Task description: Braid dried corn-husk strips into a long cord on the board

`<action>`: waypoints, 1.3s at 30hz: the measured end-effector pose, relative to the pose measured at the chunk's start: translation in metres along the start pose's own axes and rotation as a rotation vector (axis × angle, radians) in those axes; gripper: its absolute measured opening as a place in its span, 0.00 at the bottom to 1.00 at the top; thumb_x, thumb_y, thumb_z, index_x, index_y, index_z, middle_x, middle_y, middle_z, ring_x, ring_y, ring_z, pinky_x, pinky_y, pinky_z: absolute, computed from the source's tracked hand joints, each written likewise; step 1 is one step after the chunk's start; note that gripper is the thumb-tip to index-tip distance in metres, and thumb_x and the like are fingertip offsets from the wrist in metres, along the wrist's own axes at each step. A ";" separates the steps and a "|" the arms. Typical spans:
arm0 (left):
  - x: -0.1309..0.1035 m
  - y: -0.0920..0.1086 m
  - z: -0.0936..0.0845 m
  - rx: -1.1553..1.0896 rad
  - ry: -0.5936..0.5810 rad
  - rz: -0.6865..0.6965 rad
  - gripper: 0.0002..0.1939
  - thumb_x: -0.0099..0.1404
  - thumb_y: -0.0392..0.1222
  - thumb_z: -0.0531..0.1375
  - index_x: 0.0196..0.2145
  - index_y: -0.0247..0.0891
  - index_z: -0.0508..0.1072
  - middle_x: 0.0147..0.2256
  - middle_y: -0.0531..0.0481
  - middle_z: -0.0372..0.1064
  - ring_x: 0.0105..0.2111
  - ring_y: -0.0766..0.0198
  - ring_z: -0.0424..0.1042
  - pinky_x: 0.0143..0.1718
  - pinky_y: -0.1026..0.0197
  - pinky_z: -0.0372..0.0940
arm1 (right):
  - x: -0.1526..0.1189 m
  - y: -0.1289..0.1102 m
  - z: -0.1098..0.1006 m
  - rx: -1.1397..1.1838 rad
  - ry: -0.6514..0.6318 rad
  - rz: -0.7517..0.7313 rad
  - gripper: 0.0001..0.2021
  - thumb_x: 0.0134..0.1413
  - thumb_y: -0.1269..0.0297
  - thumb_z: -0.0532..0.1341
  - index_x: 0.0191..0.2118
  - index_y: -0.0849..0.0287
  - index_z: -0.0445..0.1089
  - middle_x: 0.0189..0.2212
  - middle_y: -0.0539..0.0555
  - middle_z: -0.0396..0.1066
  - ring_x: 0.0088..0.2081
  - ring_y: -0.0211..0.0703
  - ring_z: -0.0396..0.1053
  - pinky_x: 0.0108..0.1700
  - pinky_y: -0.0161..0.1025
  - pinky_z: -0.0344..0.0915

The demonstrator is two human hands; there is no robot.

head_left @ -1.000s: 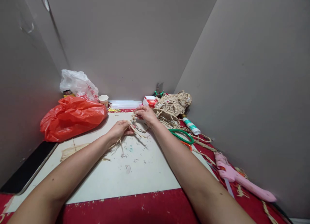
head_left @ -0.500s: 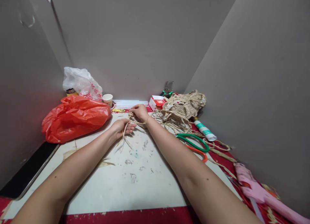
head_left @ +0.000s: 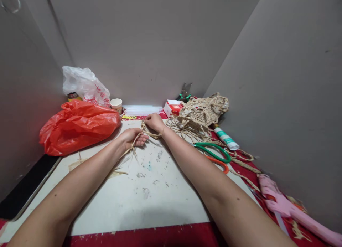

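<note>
Where the fingertips of the right hand (head_left: 154,122) meet the pale fibre strands (head_left: 131,146), the detail is too small to tell, and the fingers of the left hand (head_left: 133,136) cover part of the strands. The left forearm (head_left: 88,179) hides some of a flat fibre piece (head_left: 76,164); the right forearm (head_left: 197,172) covers part of the green loop (head_left: 227,157) and orange loop (head_left: 225,167). Both forearms run off the bottom edge, the pink glue gun (head_left: 283,203) off the right. Bags partly hide a jar (head_left: 73,96) (its label is unreadable).
</note>
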State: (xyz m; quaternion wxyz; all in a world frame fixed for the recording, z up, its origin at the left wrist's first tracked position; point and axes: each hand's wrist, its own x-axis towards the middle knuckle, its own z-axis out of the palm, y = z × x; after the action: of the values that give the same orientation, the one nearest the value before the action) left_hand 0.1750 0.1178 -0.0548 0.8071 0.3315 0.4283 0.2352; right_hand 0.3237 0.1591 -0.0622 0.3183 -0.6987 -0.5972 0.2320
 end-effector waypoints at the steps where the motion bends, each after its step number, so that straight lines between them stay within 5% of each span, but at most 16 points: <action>1: -0.001 0.000 0.000 0.020 0.002 0.015 0.09 0.63 0.32 0.49 0.30 0.29 0.67 0.23 0.42 0.72 0.15 0.68 0.68 0.15 0.68 0.65 | -0.004 -0.002 -0.004 0.013 -0.003 -0.009 0.03 0.45 0.71 0.61 0.25 0.63 0.71 0.20 0.52 0.70 0.21 0.34 0.64 0.26 0.30 0.58; 7: -0.004 0.002 0.001 0.057 -0.063 0.019 0.10 0.62 0.31 0.49 0.24 0.32 0.63 0.17 0.53 0.60 0.10 0.78 0.51 0.08 0.75 0.47 | -0.040 -0.023 -0.025 0.050 -0.160 -0.045 0.13 0.52 0.63 0.58 0.20 0.64 0.67 0.16 0.53 0.68 0.17 0.34 0.61 0.21 0.32 0.56; 11: -0.004 0.004 0.001 0.102 -0.118 0.001 0.11 0.62 0.32 0.48 0.24 0.31 0.63 0.16 0.57 0.53 0.10 0.80 0.45 0.09 0.76 0.40 | -0.061 -0.028 -0.023 0.153 -0.329 -0.004 0.06 0.46 0.71 0.58 0.22 0.62 0.65 0.15 0.52 0.67 0.16 0.37 0.62 0.19 0.33 0.57; 16: -0.008 0.003 0.005 0.179 -0.117 0.019 0.14 0.63 0.33 0.46 0.20 0.33 0.60 0.14 0.60 0.46 0.10 0.79 0.42 0.09 0.75 0.39 | -0.067 -0.022 -0.019 0.376 -0.368 0.162 0.06 0.46 0.75 0.56 0.22 0.61 0.62 0.12 0.51 0.65 0.15 0.36 0.62 0.17 0.32 0.59; 23: -0.010 0.002 0.008 0.215 -0.080 0.031 0.14 0.63 0.33 0.48 0.20 0.33 0.61 0.13 0.61 0.43 0.09 0.79 0.39 0.09 0.74 0.38 | -0.070 -0.020 -0.026 0.438 -0.490 0.136 0.08 0.48 0.75 0.57 0.20 0.63 0.63 0.13 0.48 0.63 0.11 0.25 0.49 0.12 0.26 0.43; 29: -0.010 0.000 0.011 0.208 -0.032 0.090 0.13 0.61 0.33 0.51 0.19 0.36 0.58 0.12 0.60 0.46 0.09 0.79 0.41 0.09 0.74 0.38 | -0.069 -0.021 -0.030 0.482 -0.650 0.181 0.07 0.49 0.68 0.59 0.23 0.63 0.67 0.17 0.53 0.67 0.18 0.32 0.62 0.17 0.27 0.57; 34: -0.006 -0.002 0.010 0.218 -0.026 0.089 0.10 0.61 0.32 0.51 0.22 0.33 0.63 0.13 0.60 0.46 0.09 0.79 0.41 0.09 0.74 0.39 | -0.066 -0.019 -0.033 0.393 -0.625 0.134 0.11 0.51 0.69 0.58 0.19 0.62 0.64 0.11 0.45 0.55 0.12 0.26 0.46 0.13 0.28 0.43; 39: -0.005 -0.001 0.010 0.205 0.002 0.065 0.10 0.61 0.30 0.50 0.22 0.34 0.61 0.13 0.60 0.47 0.09 0.79 0.42 0.09 0.74 0.39 | -0.066 -0.009 -0.035 0.355 -0.645 0.039 0.11 0.51 0.68 0.58 0.20 0.61 0.63 0.11 0.43 0.50 0.13 0.27 0.43 0.16 0.30 0.39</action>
State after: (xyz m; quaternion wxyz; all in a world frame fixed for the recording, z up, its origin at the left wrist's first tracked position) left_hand 0.1808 0.1107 -0.0488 0.7605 0.4257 0.4400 0.2164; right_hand 0.3308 0.0891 -0.0354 0.2257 -0.5349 -0.6038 0.5463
